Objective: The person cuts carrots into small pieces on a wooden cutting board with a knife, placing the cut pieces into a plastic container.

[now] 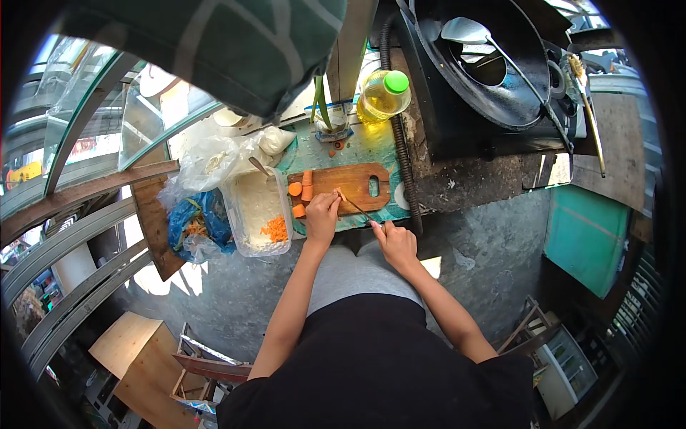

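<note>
My left hand is closed, its fingertips pinching a small piece of carrot on the wooden cutting board. In my right hand is the handle of a knife, its blade slanting over the board to the carrot by my left fingertips. Larger carrot chunks lie at the board's left end. Left of the board stands a clear plastic container with a pale, floury mixture, a heap of chopped carrot and a spoon inside.
A blue plastic bag of scraps and a clear bag sit left of the container. An oil jug with a green lid stands behind the board. At right, a large wok and a ladle rest on the stove, beside a ridged hose.
</note>
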`<act>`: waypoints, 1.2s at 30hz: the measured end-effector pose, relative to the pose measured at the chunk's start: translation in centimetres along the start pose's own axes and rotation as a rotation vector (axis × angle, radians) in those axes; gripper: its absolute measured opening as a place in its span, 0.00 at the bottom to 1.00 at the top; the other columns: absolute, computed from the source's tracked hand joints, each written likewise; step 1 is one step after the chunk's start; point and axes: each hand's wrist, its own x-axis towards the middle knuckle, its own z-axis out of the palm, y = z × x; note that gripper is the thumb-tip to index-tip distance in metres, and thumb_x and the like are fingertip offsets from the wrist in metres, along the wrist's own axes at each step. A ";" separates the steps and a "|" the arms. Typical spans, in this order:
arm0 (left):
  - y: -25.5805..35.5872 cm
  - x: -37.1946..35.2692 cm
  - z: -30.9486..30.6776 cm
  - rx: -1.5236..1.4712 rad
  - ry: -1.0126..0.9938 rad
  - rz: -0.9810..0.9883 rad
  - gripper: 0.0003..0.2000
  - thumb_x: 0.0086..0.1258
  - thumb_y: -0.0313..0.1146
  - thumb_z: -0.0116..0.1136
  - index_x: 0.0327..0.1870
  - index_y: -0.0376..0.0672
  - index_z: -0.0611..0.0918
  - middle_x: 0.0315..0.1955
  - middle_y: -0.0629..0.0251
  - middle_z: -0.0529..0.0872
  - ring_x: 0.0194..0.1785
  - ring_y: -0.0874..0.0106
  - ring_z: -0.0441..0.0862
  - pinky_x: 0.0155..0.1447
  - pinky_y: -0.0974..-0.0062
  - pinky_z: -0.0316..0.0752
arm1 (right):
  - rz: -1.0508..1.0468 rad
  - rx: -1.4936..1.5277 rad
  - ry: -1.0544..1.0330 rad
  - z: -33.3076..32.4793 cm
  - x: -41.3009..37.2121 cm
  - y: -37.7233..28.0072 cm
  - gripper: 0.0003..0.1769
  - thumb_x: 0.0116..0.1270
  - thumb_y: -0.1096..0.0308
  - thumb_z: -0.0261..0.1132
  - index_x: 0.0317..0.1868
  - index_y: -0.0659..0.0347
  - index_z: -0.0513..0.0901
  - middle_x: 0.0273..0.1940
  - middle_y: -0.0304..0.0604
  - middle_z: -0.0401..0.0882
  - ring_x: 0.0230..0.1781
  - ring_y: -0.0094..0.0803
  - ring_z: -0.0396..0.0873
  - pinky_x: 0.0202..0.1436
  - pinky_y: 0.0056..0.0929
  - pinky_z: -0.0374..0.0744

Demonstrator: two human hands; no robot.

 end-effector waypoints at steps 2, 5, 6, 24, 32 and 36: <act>0.0 0.0 -0.1 -0.036 -0.008 -0.014 0.06 0.61 0.23 0.63 0.36 0.30 0.85 0.32 0.53 0.86 0.36 0.59 0.84 0.40 0.69 0.77 | -0.009 -0.006 -0.003 0.3 0.0 0.0 0.27 0.72 0.46 0.55 0.24 0.62 0.78 0.17 0.53 0.78 0.20 0.53 0.80 0.25 0.48 0.76; -0.1 0.1 -0.3 -0.073 -0.018 -0.031 0.06 0.61 0.24 0.64 0.36 0.30 0.85 0.30 0.52 0.85 0.34 0.58 0.83 0.39 0.67 0.76 | -0.014 -0.007 0.000 0.7 0.7 -0.3 0.28 0.72 0.46 0.54 0.24 0.62 0.78 0.18 0.53 0.79 0.20 0.53 0.80 0.25 0.47 0.77; -0.1 0.2 -0.2 -0.077 -0.023 -0.034 0.06 0.61 0.24 0.64 0.36 0.30 0.85 0.30 0.52 0.85 0.33 0.58 0.83 0.38 0.67 0.76 | 0.002 -0.006 -0.012 0.9 1.0 -0.4 0.29 0.72 0.45 0.54 0.24 0.62 0.79 0.18 0.53 0.79 0.21 0.53 0.80 0.26 0.47 0.77; -0.6 0.3 -0.6 -0.166 -0.040 -0.222 0.06 0.58 0.24 0.66 0.35 0.31 0.87 0.28 0.57 0.88 0.27 0.74 0.84 0.33 0.79 0.76 | 0.012 0.006 -0.054 0.1 1.2 -0.6 0.29 0.72 0.45 0.54 0.24 0.63 0.79 0.19 0.56 0.79 0.22 0.54 0.80 0.27 0.48 0.77; -0.6 0.9 -1.1 -0.189 -0.098 -0.191 0.08 0.58 0.27 0.68 0.35 0.31 0.87 0.28 0.52 0.88 0.27 0.70 0.85 0.32 0.76 0.76 | -0.056 -0.062 0.021 0.0 1.8 0.0 0.30 0.71 0.44 0.55 0.22 0.62 0.79 0.17 0.54 0.78 0.19 0.51 0.80 0.24 0.46 0.77; -0.4 1.1 -1.2 -0.158 -0.109 -0.206 0.09 0.57 0.29 0.70 0.35 0.32 0.87 0.27 0.53 0.88 0.26 0.71 0.84 0.32 0.77 0.76 | -0.026 0.003 -0.046 0.2 2.0 -0.1 0.30 0.71 0.45 0.55 0.22 0.63 0.79 0.18 0.55 0.78 0.22 0.52 0.81 0.26 0.46 0.78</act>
